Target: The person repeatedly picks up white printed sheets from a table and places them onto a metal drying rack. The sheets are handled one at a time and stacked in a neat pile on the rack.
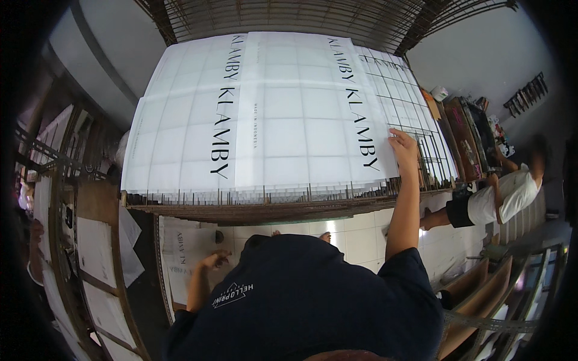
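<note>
One right hand (402, 148) presses printed white sheet (265, 114) (wire rack (415, 114) beneath).

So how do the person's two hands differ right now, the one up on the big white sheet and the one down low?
The right hand is raised, arm stretched out, fingers resting on the right edge of the large white printed sheet on the wire rack. The left hand hangs low below the rack's edge, fingers loosely curled, near a smaller printed sheet; whether it touches it is unclear. Both are bare.

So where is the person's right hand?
In the head view, the right hand rests on the big white printed sheet's right edge, atop the wire drying rack.
</note>
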Demonstrator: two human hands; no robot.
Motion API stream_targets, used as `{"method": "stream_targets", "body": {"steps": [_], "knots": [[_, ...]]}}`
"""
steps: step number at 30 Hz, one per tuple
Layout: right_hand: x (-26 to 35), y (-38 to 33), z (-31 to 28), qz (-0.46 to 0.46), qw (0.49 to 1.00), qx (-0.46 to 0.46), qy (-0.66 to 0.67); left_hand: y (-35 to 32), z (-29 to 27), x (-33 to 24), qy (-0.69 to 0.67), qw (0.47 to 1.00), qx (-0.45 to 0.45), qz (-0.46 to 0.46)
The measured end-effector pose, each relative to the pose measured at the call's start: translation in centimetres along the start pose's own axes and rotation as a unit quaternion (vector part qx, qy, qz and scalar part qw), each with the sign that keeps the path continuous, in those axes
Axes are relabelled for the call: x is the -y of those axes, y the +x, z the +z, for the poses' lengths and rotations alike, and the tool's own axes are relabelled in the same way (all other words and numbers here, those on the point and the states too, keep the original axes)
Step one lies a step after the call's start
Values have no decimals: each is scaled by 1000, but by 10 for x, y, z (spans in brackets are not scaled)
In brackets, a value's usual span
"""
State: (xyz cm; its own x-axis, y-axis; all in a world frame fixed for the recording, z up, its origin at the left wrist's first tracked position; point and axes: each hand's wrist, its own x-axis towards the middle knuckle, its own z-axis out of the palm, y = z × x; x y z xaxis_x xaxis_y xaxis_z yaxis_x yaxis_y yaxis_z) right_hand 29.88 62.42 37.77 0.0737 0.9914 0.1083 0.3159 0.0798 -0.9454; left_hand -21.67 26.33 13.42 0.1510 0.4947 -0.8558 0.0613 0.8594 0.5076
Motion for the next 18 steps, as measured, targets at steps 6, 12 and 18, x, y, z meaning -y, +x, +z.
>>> {"method": "stream_targets", "body": {"steps": [6, 12, 18], "knots": [[2, -1, 2, -3, 1000, -1, -13, 20, 7, 56, -30, 996, -67, -43], [-15, 6, -4, -67, 996, -16, -48, 33, 14, 62, -22, 995, -84, -41], [-7, 2, -4, -51, 997, -14, -55, 42, 14, 49, 6, 996, -88, -29]]}}
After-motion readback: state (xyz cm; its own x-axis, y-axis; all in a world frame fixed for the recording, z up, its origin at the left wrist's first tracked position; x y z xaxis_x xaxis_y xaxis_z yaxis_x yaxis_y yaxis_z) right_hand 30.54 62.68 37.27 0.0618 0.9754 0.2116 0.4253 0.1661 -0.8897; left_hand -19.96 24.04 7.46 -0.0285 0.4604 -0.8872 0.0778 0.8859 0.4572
